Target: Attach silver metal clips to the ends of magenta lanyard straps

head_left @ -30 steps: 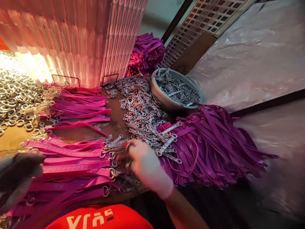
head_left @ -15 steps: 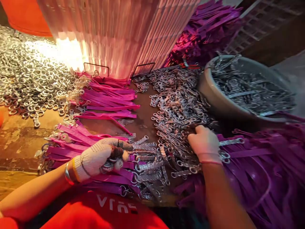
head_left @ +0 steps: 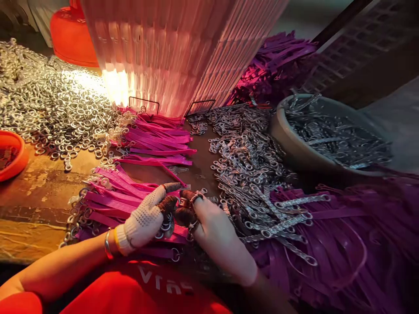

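My left hand (head_left: 145,218), in a white dotted glove with dark fingertips, is closed around several metal rings (head_left: 166,226) over the front bundle of pink straps (head_left: 111,192). Its thumb and forefinger meet the fingers of my right hand (head_left: 216,231), which is pinched with dark-covered fingertips; what lies between them is too small to make out. Right of the hands spreads a pile of twisted metal pieces with looped ends (head_left: 252,161). Some of these pieces lie across purple straps (head_left: 343,235) at the lower right.
A grey tub (head_left: 327,161) of metal pieces stands at the right. Ribbed translucent panels (head_left: 163,56) rise at the back. Loose rings (head_left: 65,104) cover the left, near a red bowl (head_left: 19,161). More purple straps (head_left: 275,56) are heaped behind.
My right hand has moved left from the metal pile to meet my left hand. Several twisted pieces now lie where it was. The view has shifted, showing the red bowl.
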Demonstrator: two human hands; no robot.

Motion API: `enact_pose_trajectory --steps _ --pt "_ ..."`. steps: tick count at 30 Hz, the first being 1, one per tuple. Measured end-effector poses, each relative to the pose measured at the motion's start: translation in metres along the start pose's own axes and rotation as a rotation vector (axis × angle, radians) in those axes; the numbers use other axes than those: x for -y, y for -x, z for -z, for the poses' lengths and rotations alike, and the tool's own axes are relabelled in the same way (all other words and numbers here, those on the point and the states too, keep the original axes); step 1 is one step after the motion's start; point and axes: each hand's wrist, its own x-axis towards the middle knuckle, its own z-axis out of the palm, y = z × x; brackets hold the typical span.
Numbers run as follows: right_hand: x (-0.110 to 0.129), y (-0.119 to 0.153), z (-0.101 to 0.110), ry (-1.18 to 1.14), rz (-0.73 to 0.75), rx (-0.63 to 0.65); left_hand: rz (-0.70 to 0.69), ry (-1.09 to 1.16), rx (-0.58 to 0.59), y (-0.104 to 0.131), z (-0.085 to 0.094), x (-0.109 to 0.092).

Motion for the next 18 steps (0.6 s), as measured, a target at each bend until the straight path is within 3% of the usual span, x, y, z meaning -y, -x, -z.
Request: enact_pose_trajectory --steps 5,8,11,13,15,18 --pt "0.009 0.001 -0.005 0.014 0.050 -0.025 -0.143 -0.055 -0.058 0.004 -0.003 0.010" --pt "0.006 0.005 0.000 0.203 0.064 -0.040 -0.231 -0.365 -0.064 0.004 0.006 0.004" --pt "0.007 0.008 0.009 0.251 0.127 -0.013 -0.340 -0.615 0.003 0.006 0.015 -0.007" --pt "0.009 0.011 0.010 0.246 0.164 -0.042 -0.245 -0.536 0.056 0.008 0.015 -0.012" --pt "0.012 0.012 0.004 0.247 0.155 -0.149 -0.092 -0.330 0.079 0.009 0.009 -0.017" --pt "0.012 0.013 -0.006 0.038 0.029 -0.263 0.001 -0.039 0.088 0.003 -0.004 -0.025"
